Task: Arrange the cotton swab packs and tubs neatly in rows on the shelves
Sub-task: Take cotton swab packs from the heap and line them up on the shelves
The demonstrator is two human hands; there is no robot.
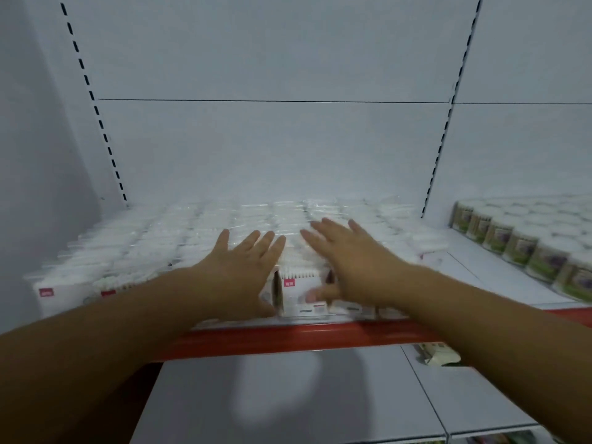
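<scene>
On shelf [499,277], swab packs [179,248], tubs [519,248]

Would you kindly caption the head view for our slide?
Left hand and right hand spread open over shelved cotton swab packs.

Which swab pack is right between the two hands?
The front-row pack showing its red square label, in the gap between the left hand and right hand; the other labelled packs sit far left.
</scene>
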